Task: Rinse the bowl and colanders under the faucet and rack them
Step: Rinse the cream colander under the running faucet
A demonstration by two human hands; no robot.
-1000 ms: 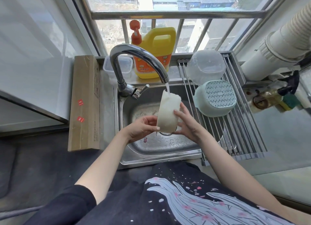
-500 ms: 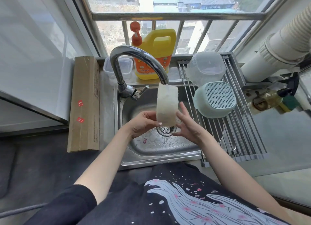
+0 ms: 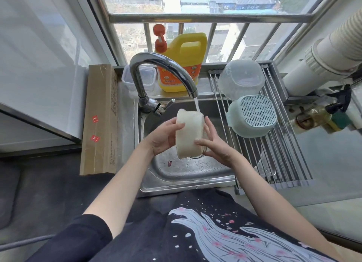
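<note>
A white colander (image 3: 189,133) is held on edge over the sink (image 3: 188,169), gripped from one side by the left hand (image 3: 164,138) and from the other by the right hand (image 3: 214,144), with its upper rim met by the stream from the faucet (image 3: 160,69). On the roll-up rack (image 3: 274,154) beside the sink, a clear bowl (image 3: 242,78) and a green colander (image 3: 252,115) are set upside down, touching. Behind the faucet a yellow detergent jug (image 3: 182,62) and a small clear container (image 3: 139,79) are seen, with a long cardboard box (image 3: 100,120) laid at the sink's left.

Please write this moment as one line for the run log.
stage: rinsing | both hands hold white colander | faucet running | rack: clear bowl, green colander
</note>
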